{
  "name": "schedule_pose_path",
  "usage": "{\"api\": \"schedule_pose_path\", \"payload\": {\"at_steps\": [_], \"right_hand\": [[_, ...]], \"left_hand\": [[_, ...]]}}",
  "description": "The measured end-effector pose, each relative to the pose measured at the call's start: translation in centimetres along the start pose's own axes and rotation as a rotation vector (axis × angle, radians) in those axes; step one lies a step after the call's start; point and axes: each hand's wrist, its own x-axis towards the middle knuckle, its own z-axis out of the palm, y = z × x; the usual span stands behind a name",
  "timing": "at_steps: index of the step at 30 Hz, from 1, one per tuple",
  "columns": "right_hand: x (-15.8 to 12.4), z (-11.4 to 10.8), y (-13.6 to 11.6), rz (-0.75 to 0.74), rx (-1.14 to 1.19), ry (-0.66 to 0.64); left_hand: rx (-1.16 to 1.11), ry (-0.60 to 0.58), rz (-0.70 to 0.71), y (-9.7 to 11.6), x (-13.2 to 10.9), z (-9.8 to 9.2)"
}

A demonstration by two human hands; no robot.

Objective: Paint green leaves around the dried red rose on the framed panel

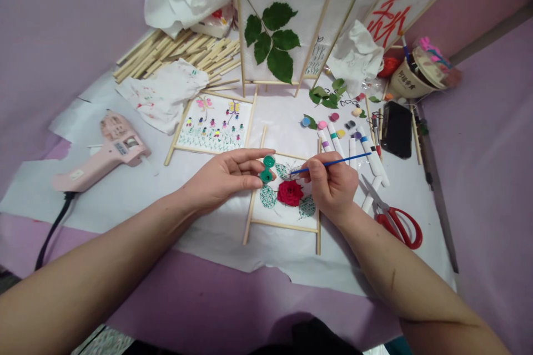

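My left hand (233, 175) pinches a small open paint pot (266, 175) of green paint, its flipped lid (269, 161) also green. Closed around a thin blue paintbrush (339, 161), my right hand (335, 184) rests over the right side of a stick-framed picture (266, 216). The brush tip points left, near a leaf drawn at the picture's top. A red flower (290, 193) sits in the middle of that picture, with green-dotted leaves (307, 207) around it. The paint pot is held above the picture's left edge.
A pink glue gun (108, 152) lies at the left, its cord running down. Red-handled scissors (397, 222), white markers (372, 161) and a black phone (396, 130) lie at the right. Behind stand a leaf panel (272, 39), wooden sticks (166, 55) and a second framed picture (214, 125).
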Motion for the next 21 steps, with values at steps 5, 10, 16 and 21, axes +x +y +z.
{"api": "schedule_pose_path", "payload": {"at_steps": [5, 10, 16, 21], "right_hand": [[0.18, -0.02, 0.00, -0.026, -0.029, -0.042], [0.16, -0.05, 0.10, -0.036, -0.038, 0.022], [0.32, -0.17, -0.07, -0.035, -0.056, -0.030], [0.28, -0.29, -0.02, -0.039, -0.054, 0.023]], "left_hand": [[0.002, 0.007, 0.002, 0.02, -0.01, -0.02], [0.005, 0.003, 0.001, 0.01, -0.01, -0.07], [0.001, 0.023, -0.007, 0.15, -0.03, 0.15], [0.000, 0.025, -0.010, 0.20, -0.11, 0.21]]}}
